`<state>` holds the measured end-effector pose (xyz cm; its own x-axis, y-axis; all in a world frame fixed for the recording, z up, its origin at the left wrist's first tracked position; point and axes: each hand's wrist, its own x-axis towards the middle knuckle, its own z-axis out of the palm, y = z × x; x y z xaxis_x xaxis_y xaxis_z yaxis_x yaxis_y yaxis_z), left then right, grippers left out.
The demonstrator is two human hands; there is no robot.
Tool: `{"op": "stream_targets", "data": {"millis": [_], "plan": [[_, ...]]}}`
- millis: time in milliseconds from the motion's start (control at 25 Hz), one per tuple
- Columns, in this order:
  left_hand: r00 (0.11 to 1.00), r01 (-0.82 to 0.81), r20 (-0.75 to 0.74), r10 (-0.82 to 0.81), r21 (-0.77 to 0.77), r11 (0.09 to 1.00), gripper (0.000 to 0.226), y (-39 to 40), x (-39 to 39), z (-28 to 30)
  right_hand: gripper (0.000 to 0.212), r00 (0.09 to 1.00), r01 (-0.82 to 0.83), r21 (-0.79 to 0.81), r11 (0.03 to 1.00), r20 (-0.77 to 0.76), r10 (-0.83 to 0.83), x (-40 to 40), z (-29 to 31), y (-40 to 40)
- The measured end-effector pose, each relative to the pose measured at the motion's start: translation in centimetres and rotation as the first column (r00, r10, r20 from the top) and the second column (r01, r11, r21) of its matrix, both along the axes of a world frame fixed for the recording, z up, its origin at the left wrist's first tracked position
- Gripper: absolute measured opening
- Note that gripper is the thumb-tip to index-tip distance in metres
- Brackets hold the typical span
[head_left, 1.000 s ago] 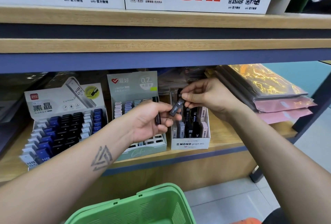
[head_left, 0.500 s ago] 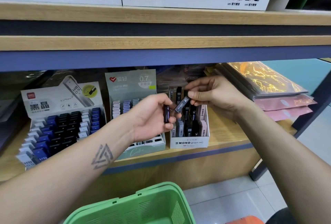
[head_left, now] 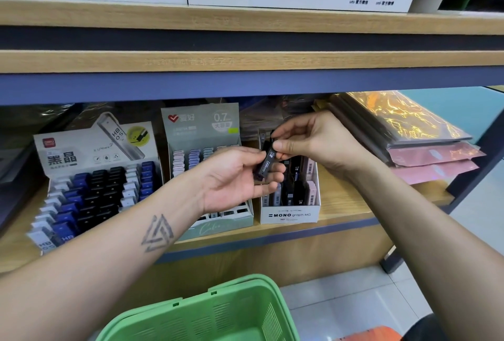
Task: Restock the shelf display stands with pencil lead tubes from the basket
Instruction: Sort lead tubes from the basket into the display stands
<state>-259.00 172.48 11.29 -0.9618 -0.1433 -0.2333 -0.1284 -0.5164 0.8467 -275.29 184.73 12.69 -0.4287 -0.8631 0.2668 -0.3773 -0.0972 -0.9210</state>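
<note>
A black pencil lead tube (head_left: 268,162) marked 0.5 HB is pinched at its top end by my right hand (head_left: 313,144). Its lower end lies against the curled fingers of my left hand (head_left: 234,179), which also holds a dark tube (head_left: 256,176), mostly hidden. Both hands hover just above the white MONO graph MG display box (head_left: 289,215), which holds several upright black, grey and pink tubes. The green basket (head_left: 218,313) is below at the bottom edge; its contents are out of view.
A green 0.7 display stand (head_left: 201,128) stands left of the MONO box, partly behind my left hand. Further left is a white HB 0.5 stand (head_left: 81,155) with blue, black and white tubes. Wrapped packs (head_left: 409,133) are stacked right. A shelf board (head_left: 245,59) runs overhead.
My hands have come together. The black tube in my right hand's pinch, held clear of the left hand before, now lies against my left fingers.
</note>
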Motion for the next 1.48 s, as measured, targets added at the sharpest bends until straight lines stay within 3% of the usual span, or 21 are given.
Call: {"op": "stream_targets", "data": {"millis": [400,680,760,840,920,960,1040,1080,1120,1240,1480], "plan": [[0.999,-0.013,-0.044,0.009,-0.083,0.996,0.017,-0.1,-0.1,0.3,0.023,0.981,0.052,0.051,0.997,-0.188,-0.042,0.3,0.5,-0.1],[0.991,0.078,-0.104,-0.085,-0.067,0.995,0.013,0.3,-1.4,0.7,0.029,0.982,-0.152,-0.032,0.988,0.11,0.155,-1.5,0.9,1.2],[0.991,0.114,-0.069,-0.118,-0.057,0.992,0.01,0.3,-2.5,1.7,0.031,0.98,-0.114,-0.069,0.991,0.158,0.124,-2.4,1.0,1.4],[0.999,0.043,0.008,-0.042,-0.181,0.983,0.016,-0.1,-4.1,3.1,0.034,0.983,0.032,-0.135,0.99,0.183,-0.007,-4.1,1.3,1.9],[0.99,-0.105,0.034,0.139,-0.486,0.868,0.011,-0.2,-5.7,4.1,0.032,0.965,0.256,-0.137,0.957,0.089,-0.246,-5.7,1.4,2.6],[0.974,-0.16,0.012,0.226,-0.667,0.728,0.007,-0.2,-6.3,4.3,0.028,0.931,0.361,-0.123,0.924,-0.008,-0.365,-6.4,1.3,2.9],[0.954,-0.135,-0.053,0.295,-0.956,0.262,0.007,-0.3,-6.9,4.0,0.025,0.863,0.46,-0.11,0.881,-0.176,-0.473,-7.0,1.0,3.1],[0.959,-0.081,-0.061,0.276,-0.995,0.061,0.009,-0.4,-6.9,3.4,0.024,0.845,0.472,-0.102,0.876,-0.231,-0.482,-7.0,1.0,2.9],[0.968,-0.035,-0.05,0.246,-0.997,-0.064,0.015,-0.5,-7.0,2.7,0.023,0.829,0.478,-0.092,0.873,-0.282,-0.484,-6.9,1.0,2.6],[0.99,-0.022,-0.056,0.129,-0.968,-0.248,0.036,-0.7,-7.3,1.4,0.025,0.748,0.5,-0.083,0.862,-0.46,-0.478,-6.4,1.1,1.9],[0.994,0.093,0.108,-0.034,-0.949,-0.302,0.061,0.2,-9.4,0.9,0.018,0.647,0.478,0.0,0.878,-0.676,-0.353,-6.6,0.1,0.1]]}}
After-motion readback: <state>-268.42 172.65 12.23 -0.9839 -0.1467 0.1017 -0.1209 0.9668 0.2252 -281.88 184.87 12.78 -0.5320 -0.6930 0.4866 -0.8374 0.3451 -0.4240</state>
